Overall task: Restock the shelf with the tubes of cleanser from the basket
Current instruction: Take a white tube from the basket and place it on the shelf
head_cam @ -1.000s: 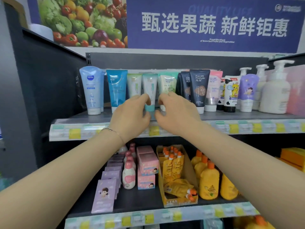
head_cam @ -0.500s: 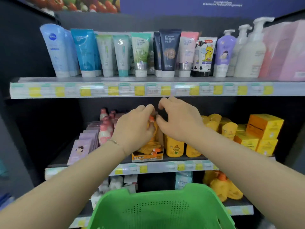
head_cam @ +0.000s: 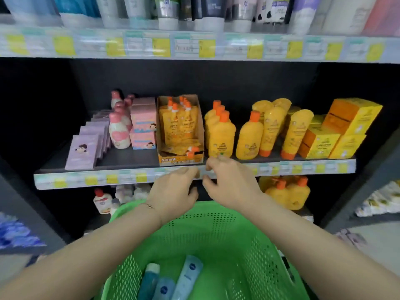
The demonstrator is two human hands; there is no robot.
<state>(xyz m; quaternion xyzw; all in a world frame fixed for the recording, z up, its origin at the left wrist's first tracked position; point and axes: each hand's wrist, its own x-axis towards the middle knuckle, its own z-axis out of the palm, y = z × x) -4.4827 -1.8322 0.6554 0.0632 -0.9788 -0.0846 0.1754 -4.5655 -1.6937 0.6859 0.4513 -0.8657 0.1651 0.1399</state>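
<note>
Nearest, at six o'clock, three blue tubes of cleanser (head_cam: 171, 280) are seen lying in the green basket (head_cam: 249, 252). Above its far rim, nothing is held by the left hand (head_cam: 173, 193) or the right hand (head_cam: 229, 182) — fingers loosely curled, both empty. At twelve o'clock, more tubes (head_cam: 166, 16) are stood on the top shelf (head_cam: 194, 47) — blurred.
</note>
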